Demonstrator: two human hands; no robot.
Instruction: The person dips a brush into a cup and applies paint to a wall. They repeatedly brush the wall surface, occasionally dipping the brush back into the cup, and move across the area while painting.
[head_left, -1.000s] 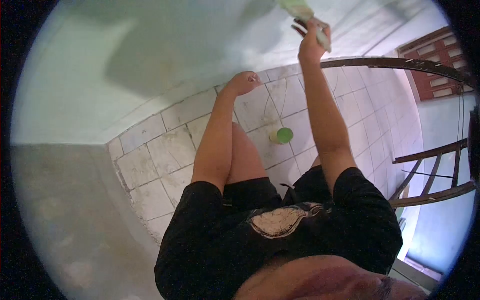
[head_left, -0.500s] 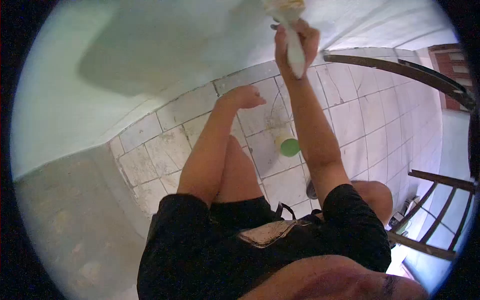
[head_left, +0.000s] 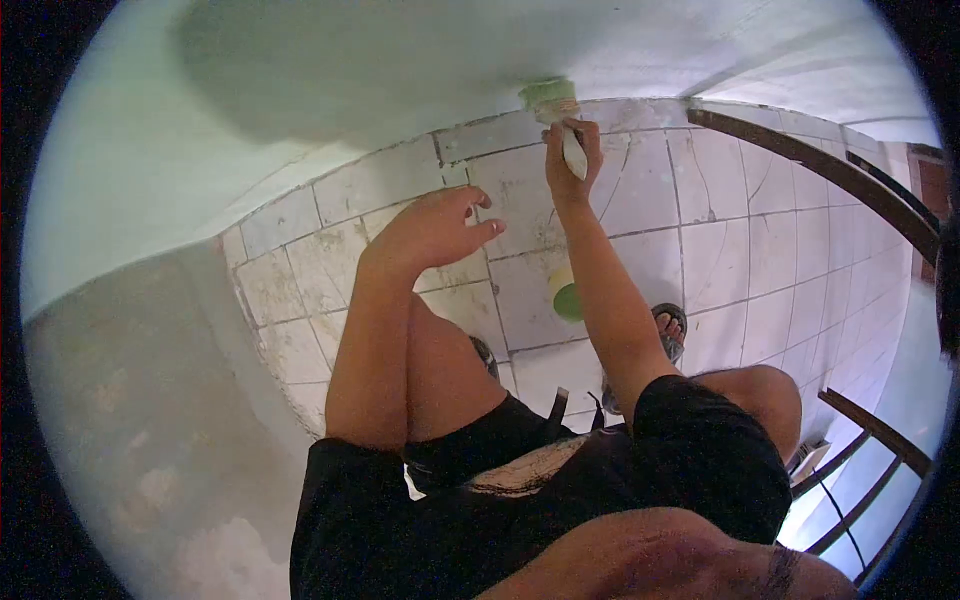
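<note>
A wide paintbrush (head_left: 574, 156) with a pale handle is gripped in my right hand (head_left: 592, 142). Its bristles carry green and touch the foot of the pale wall (head_left: 400, 60), just above the floor tiles. My left hand (head_left: 432, 228) holds nothing and hangs over the tiles by my left knee, its fingers loosely bent and apart. Between my arms, a small pale tub (head_left: 568, 300) with green in it stands on the floor, partly hidden behind my right forearm.
White floor tiles (head_left: 720, 260), some stained or cracked, run along the wall. A brown bar (head_left: 780, 135) curves across the upper right. At lower right is a dark slatted frame (head_left: 865, 450). A grey rough surface (head_left: 130, 400) lies at left. My sandalled foot (head_left: 670, 330) is below.
The brush in my right hand has come down the wall to its base. My left hand has moved left and lower, with its fingers spreading from a more closed shape.
</note>
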